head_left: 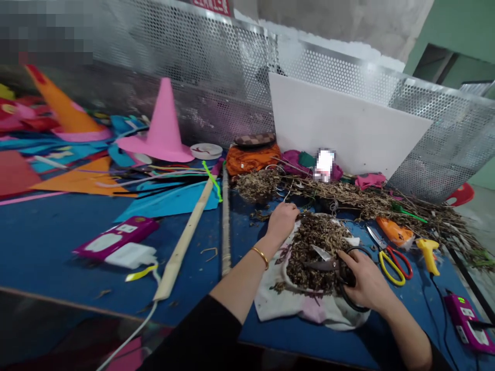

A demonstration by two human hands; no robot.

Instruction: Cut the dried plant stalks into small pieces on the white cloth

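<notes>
In my right hand (367, 281) is a pair of scissors (325, 265) with black handles, its blades apart over a heap of dried, crumbled plant bits (309, 237). The heap lies on a white cloth (266, 304) with pinkish patches, spread on the blue table. My left hand (283, 220), with a gold bangle at the wrist, is closed by the far left edge of the heap. Its fingertips are turned away, so what they pinch cannot be made out. Beyond it lies a row of dry, leafy stalks (371, 198).
Yellow-and-red scissors (394, 265), a yellow glue gun (427, 255) and a purple power strip (466, 324) lie at right. Left are a wooden stick (185, 242), another purple power strip (119, 237) and a pink cone hat (164, 123). A white board (344, 123) leans behind.
</notes>
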